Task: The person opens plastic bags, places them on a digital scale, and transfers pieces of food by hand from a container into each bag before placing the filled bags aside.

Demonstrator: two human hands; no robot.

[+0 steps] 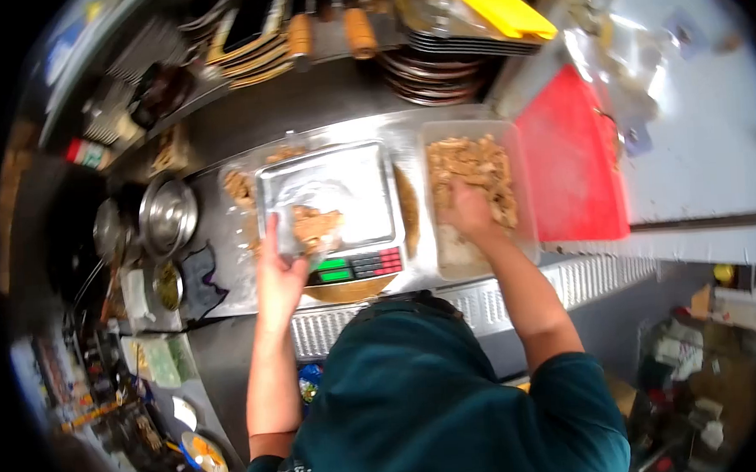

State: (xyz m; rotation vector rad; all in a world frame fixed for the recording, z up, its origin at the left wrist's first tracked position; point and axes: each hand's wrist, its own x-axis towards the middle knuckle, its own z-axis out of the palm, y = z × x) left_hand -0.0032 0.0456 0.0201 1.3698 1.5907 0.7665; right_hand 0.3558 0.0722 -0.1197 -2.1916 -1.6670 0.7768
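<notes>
A digital scale (pixel 366 172) with a shiny metal pan and a lit green display stands on the steel counter. On its pan lies a clear plastic bag (pixel 316 228) with brown, cooked-looking pieces in it. My left hand (pixel 279 271) grips the bag's near left edge between thumb and fingers. To the right of the scale, a translucent plastic tub (pixel 527 220) holds many brown meat-like pieces (pixel 485 158). Inside that tub is my right hand (pixel 472 211), touching the pieces; its fingertips are hidden among them.
More bagged brown pieces (pixel 239 188) lie left of the scale. A red board (pixel 569 162) borders the tub on the right. Steel bowls (pixel 168 214) and a dark cloth (pixel 201 284) sit at left. Stacked plates (pixel 429 75) and wooden-handled tools (pixel 359 33) occupy the shelf above.
</notes>
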